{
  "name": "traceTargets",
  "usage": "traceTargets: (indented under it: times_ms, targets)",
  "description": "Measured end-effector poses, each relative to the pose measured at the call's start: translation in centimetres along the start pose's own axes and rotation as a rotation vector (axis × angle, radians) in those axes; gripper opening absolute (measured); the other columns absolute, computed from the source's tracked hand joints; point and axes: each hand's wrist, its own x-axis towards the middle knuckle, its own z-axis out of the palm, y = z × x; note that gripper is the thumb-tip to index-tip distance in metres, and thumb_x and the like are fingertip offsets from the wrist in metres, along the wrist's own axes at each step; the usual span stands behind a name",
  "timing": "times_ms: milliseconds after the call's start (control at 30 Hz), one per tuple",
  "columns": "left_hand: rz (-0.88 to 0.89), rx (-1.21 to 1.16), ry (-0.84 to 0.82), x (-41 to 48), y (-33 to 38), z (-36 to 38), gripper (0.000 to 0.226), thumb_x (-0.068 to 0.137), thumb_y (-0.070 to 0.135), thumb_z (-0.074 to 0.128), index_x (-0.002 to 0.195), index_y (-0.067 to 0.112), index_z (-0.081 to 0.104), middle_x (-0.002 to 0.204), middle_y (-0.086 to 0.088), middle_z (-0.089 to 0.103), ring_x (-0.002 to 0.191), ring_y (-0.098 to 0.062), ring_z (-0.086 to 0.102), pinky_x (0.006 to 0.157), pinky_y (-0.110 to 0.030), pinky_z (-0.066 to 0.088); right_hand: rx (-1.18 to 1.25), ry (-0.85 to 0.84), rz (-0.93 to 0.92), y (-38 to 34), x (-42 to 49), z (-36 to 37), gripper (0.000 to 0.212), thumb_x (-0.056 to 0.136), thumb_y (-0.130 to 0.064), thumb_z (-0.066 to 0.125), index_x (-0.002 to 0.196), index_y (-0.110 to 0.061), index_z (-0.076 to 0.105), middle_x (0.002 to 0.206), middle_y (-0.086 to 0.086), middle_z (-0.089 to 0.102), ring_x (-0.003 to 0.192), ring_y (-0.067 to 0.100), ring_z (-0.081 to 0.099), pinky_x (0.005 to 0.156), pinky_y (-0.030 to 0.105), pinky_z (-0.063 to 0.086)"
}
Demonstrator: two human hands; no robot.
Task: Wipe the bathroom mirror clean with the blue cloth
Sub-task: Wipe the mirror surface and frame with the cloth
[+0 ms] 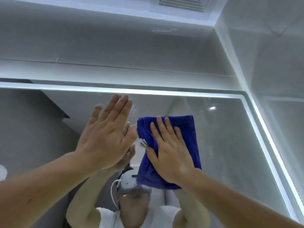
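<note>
- While the right hand [169,152] lies flat, fingers straight and spread, it presses the cloth [189,129] against the mirror [222,145], centre-right of frame.
- Left hand [105,134]: flat, fingers straight and together, palm toward the glass left of the cloth; holds nothing; contact cannot be confirmed.
- Lit strip [148,91] borders the mirror's top and right edges.
- Vent [184,3] at top of frame.

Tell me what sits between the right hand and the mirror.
The folded blue cloth: the right hand presses it flat against the mirror with straight fingers, as the head view shows.
</note>
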Motion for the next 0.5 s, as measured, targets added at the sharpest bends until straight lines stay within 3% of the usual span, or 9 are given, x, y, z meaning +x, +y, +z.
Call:
traceTargets:
  times_ms: [67, 200, 367, 500]
  targets:
    - [0.009, 0.022, -0.01, -0.2, 0.0, -0.5, 0.072, 0.081, 0.059, -0.014, 0.145, 0.028, -0.027, 0.154, 0.012, -0.034, 0.138, -0.001, -0.037, 0.118, -0.032, -0.019, -0.036, -0.01, -0.021, -0.5, -1.5, 0.3, 0.064, 0.1, -0.056, 0.004, 0.154, -0.023, -0.002, 0.163, -0.001, -0.008, 0.151, 0.021, -0.008, 0.117, 0.042, -0.006]
    - [0.006, 0.04, -0.033, -0.2, -0.3, -1.7, 0.072, 0.076, 0.055, -0.015, 0.142, 0.028, -0.03, 0.156, 0.011, -0.034, 0.138, -0.001, -0.038, 0.118, -0.032, -0.019, -0.004, -0.035, -0.082, -0.2, 1.7, -0.2, 0.066, 0.092, -0.063, -0.014, 0.148, -0.029, -0.018, 0.155, -0.008, -0.028, 0.144, 0.014, -0.029, 0.111, 0.036, -0.023]
    - [-0.01, 0.038, 0.003, 0.1, -1.1, -2.4, 0.068, 0.088, 0.056, -0.003, 0.146, 0.029, -0.025, 0.157, 0.014, -0.03, 0.138, 0.002, -0.036, 0.117, -0.029, -0.02, 0.044, -0.075, 0.0, -0.9, 11.9, -1.9, 0.066, 0.101, -0.056, 0.009, 0.156, -0.023, -0.007, 0.163, 0.0, -0.018, 0.149, 0.021, -0.02, 0.113, 0.04, -0.016]
    - [0.002, 0.063, -0.004, -0.6, -2.9, -2.8, 0.071, 0.082, 0.06, -0.011, 0.145, 0.031, -0.023, 0.155, 0.018, -0.029, 0.136, 0.005, -0.037, 0.114, -0.025, -0.025, 0.083, -0.093, 0.137, -2.8, 16.8, -2.9, 0.068, 0.101, -0.055, 0.01, 0.157, -0.019, -0.005, 0.164, 0.005, -0.016, 0.149, 0.027, -0.019, 0.118, 0.048, -0.01]
